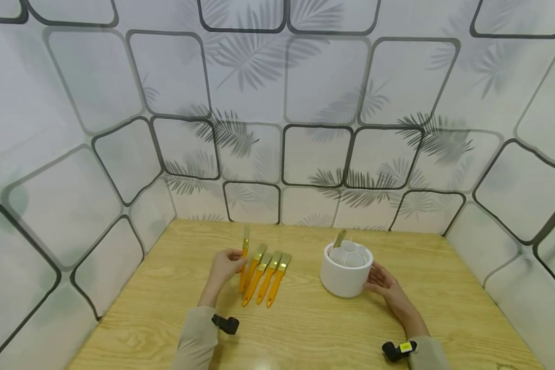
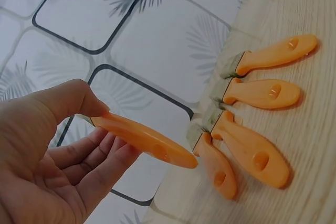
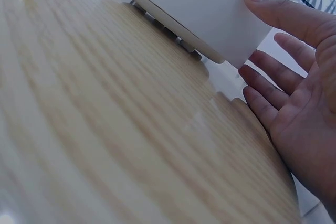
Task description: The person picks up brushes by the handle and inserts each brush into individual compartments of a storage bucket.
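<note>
My left hand (image 1: 226, 267) pinches a paintbrush (image 2: 149, 142) with an orange handle between thumb and fingers, its bristles pointing up in the head view. Just right of it, several similar paintbrushes (image 1: 275, 288) lie side by side on the table, bristles away from me. Further right stands a white round desk organizer (image 1: 344, 277) with inner compartments. One paintbrush (image 1: 340, 237) leans upright inside it. Against the organizer's right side rests my right hand (image 1: 386, 285), fingers fairly straight, the thumb touching its wall in the right wrist view.
The wooden table (image 1: 296, 339) meets a patterned wall covering (image 1: 314, 205) at the back, and similar covering rises on both sides. Each wrist bears a small black camera (image 1: 225, 324).
</note>
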`<state>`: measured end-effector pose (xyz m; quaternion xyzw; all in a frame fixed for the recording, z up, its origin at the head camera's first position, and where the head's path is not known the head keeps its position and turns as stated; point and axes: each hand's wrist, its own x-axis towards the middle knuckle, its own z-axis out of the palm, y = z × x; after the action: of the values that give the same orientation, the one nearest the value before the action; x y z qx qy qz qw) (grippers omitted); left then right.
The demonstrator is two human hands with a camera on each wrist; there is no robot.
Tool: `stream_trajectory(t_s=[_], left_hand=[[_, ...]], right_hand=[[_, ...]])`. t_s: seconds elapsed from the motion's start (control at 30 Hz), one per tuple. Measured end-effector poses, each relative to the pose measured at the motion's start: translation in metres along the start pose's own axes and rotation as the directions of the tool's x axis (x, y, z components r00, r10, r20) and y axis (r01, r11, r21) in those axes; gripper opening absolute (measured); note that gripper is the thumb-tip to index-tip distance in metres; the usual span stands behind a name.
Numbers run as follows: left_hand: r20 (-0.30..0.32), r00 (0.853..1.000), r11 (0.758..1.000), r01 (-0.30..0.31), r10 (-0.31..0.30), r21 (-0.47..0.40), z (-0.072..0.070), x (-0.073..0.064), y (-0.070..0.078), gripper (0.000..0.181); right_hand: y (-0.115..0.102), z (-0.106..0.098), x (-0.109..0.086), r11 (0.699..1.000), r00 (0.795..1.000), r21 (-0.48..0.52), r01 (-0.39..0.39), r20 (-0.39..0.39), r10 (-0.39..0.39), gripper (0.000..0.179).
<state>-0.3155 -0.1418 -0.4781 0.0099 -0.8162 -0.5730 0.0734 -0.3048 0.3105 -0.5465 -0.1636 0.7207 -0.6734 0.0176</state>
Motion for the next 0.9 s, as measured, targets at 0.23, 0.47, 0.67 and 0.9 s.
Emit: stream_trajectory(t_s=[0.23, 0.47, 0.67, 0.9], left_hand=[[0.007, 1.000, 1.000, 0.011, -0.010, -0.026, 0.004, 0.000, 0.003, 0.023], [0.029, 0.999, 0.999, 0.021, -0.020, -0.050, 0.014, 0.002, 0.003, 0.021], [0.029, 0.999, 0.998, 0.020, -0.018, -0.062, 0.024, 0.001, 0.008, 0.019], [0.040, 0.999, 0.998, 0.000, 0.003, -0.061, 0.033, -0.001, 0.011, 0.020]], right_hand=[[-0.001, -0.001, 0.000, 1.000, 1.000, -0.018, -0.015, -0.016, 0.015, 0.069], [0.001, -0.001, 0.000, 0.998, 0.998, -0.033, -0.054, -0.022, 0.054, 0.070], [0.004, -0.003, 0.001, 0.999, 0.999, -0.034, -0.038, -0.014, 0.037, 0.068], [0.003, -0.003, 0.000, 0.998, 0.999, -0.039, -0.051, -0.007, 0.051, 0.070]])
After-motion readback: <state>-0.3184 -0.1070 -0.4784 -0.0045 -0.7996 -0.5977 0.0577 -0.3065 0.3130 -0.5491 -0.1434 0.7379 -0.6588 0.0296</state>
